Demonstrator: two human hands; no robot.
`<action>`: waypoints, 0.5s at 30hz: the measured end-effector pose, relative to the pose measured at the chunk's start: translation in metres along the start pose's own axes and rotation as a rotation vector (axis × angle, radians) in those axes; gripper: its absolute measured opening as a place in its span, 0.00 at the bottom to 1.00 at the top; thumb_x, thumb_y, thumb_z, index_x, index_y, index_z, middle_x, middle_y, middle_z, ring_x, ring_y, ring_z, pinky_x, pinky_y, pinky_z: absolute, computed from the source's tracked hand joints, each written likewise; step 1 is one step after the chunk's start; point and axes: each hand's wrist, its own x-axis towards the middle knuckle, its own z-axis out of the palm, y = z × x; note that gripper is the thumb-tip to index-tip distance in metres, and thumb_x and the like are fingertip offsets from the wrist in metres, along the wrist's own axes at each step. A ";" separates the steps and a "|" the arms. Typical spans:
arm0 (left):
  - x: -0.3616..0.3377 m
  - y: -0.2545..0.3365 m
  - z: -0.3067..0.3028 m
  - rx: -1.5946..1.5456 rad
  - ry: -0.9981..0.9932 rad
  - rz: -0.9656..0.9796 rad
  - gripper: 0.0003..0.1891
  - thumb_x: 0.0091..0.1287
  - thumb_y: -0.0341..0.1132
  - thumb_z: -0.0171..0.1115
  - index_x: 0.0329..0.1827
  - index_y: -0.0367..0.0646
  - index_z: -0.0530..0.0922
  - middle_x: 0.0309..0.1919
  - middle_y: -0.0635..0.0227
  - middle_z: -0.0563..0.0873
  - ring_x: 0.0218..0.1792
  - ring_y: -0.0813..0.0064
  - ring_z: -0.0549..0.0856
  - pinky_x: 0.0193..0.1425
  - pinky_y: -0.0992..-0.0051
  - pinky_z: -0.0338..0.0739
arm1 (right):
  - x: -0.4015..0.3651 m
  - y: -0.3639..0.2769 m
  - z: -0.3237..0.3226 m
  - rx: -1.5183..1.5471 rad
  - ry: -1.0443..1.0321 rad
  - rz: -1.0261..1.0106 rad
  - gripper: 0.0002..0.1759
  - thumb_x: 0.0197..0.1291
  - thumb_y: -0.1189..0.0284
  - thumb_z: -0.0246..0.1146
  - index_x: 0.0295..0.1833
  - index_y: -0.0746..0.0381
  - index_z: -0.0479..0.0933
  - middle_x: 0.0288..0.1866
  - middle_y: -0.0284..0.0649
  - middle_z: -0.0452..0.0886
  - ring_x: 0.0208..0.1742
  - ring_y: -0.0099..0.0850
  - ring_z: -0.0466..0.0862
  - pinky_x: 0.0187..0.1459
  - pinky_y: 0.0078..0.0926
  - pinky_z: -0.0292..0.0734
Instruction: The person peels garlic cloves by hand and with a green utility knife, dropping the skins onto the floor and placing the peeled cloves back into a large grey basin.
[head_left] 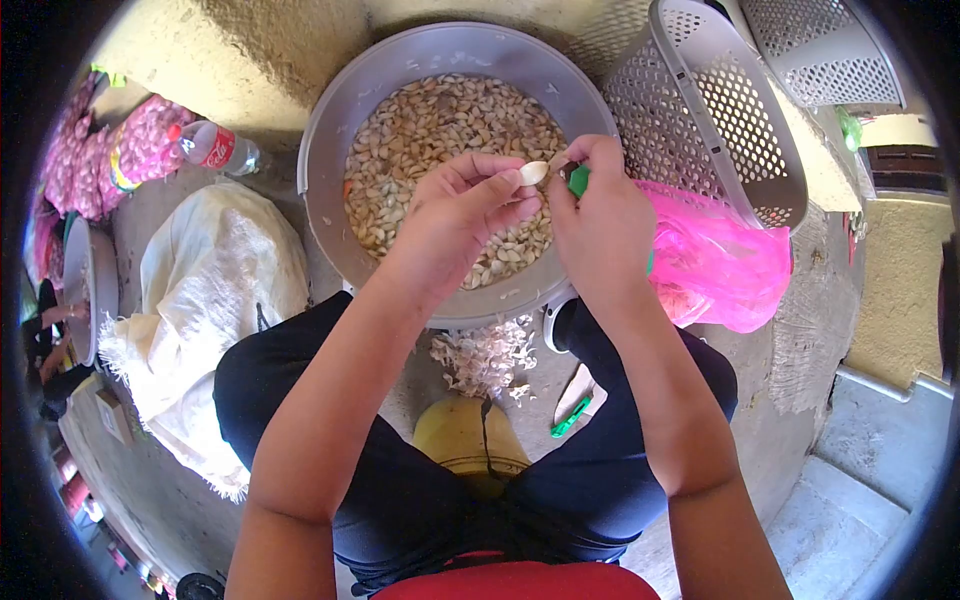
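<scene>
Between the thumb and fingers of my left hand (450, 215) is a pale garlic clove (534, 173). My right hand (605, 230) is closed around a green-handled knife (578, 181), its tip end close beside the clove. Both hands are over a large grey tub (326, 170). Many garlic cloves (440, 120), some white and some with brownish skin, lie in the tub.
Garlic skins (485, 358) and a green cutter (570, 417) lie on the floor. A white sack (225, 250) and a Coca-Cola bottle (215, 148) are at left. A grey perforated basket (735, 110) and pink plastic bag (725, 265) stand at right. Yellow bucket (460, 435) is between my legs.
</scene>
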 end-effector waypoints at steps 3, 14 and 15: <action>0.000 0.000 0.000 -0.009 -0.016 -0.004 0.08 0.63 0.27 0.53 0.43 0.33 0.72 0.38 0.60 0.80 0.38 0.73 0.82 0.46 0.77 0.79 | 0.002 0.002 0.001 0.186 -0.031 0.077 0.12 0.49 0.70 0.61 0.38 0.61 0.67 0.26 0.46 0.77 0.30 0.39 0.79 0.29 0.34 0.72; 0.004 0.005 -0.002 0.127 -0.002 0.021 0.08 0.63 0.27 0.52 0.43 0.33 0.72 0.39 0.60 0.79 0.41 0.74 0.80 0.49 0.76 0.77 | 0.010 0.008 -0.006 0.805 -0.216 0.276 0.10 0.50 0.71 0.63 0.39 0.63 0.78 0.28 0.35 0.79 0.32 0.21 0.76 0.35 0.18 0.70; 0.004 0.004 -0.003 0.135 -0.003 0.026 0.08 0.63 0.27 0.53 0.43 0.33 0.72 0.39 0.60 0.79 0.41 0.74 0.80 0.49 0.76 0.77 | 0.010 0.008 -0.006 0.801 -0.219 0.247 0.10 0.50 0.71 0.63 0.39 0.63 0.78 0.28 0.35 0.79 0.32 0.21 0.76 0.35 0.18 0.70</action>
